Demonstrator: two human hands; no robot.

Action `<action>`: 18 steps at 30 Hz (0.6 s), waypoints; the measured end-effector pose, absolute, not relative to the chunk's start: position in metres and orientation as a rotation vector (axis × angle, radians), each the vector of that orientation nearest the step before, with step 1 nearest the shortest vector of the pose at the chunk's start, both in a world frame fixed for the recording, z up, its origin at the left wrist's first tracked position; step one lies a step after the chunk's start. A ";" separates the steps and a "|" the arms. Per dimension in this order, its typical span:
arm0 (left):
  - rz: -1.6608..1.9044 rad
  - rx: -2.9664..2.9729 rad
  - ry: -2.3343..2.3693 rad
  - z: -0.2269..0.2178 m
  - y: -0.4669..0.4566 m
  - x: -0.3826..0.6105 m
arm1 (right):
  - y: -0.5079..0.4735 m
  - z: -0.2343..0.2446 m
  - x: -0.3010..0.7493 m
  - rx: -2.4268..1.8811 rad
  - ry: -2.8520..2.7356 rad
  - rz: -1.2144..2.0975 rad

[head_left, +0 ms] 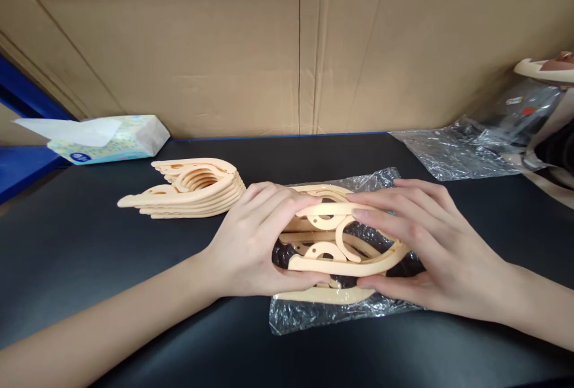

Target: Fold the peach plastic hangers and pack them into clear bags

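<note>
A cream plastic folding hanger (pixel 345 266), folded up with its hook between the arms, is gripped from both sides. My left hand (pixel 262 238) is closed around its left end, and my right hand (pixel 421 244) closes on its right end, fingers on the far arm and thumb on the near one. Beneath it lies a clear plastic bag (pixel 309 319), with more cream hangers (pixel 325 296) on or inside it; I cannot tell which. To the left of my left hand, several folded hangers sit in a neat stack (pixel 210 196).
A tissue pack (pixel 130 137) with one sheet pulled out stands at the back left. Crumpled clear plastic (pixel 461 149) and a bagged item (pixel 529 104) lie at the back right. Cardboard (pixel 224 47) walls off the back of the black table (pixel 147 292).
</note>
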State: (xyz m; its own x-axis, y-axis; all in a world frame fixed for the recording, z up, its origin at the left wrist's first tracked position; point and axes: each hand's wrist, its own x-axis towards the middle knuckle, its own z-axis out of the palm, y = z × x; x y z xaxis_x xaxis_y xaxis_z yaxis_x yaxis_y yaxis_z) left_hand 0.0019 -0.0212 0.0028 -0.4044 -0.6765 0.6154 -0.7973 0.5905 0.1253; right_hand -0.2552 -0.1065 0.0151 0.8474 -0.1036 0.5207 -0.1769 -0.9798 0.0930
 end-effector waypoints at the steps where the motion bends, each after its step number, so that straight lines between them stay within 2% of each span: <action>1: 0.248 1.159 -2.192 0.003 -0.022 0.002 | -0.106 0.015 -0.255 2.881 -0.220 0.806; 7: 0.167 1.261 -2.206 0.003 -0.023 0.002 | -0.106 0.016 -0.256 2.881 -0.343 0.808; 12: 0.048 1.296 -2.141 0.003 -0.019 0.006 | -0.138 0.026 -0.275 2.781 -0.687 0.937; 18: -0.258 1.001 -2.480 0.006 -0.015 0.003 | -0.184 0.039 -0.306 2.715 -0.922 1.045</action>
State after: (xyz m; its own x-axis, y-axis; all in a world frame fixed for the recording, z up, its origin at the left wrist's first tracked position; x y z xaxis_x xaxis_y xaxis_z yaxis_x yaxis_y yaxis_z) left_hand 0.0026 -0.0152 0.0055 -0.6349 -0.6950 0.3375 -0.6105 0.7190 0.3321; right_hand -0.3065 -0.1840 0.0389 0.5836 -0.5059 0.6351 -0.5670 -0.8138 -0.1272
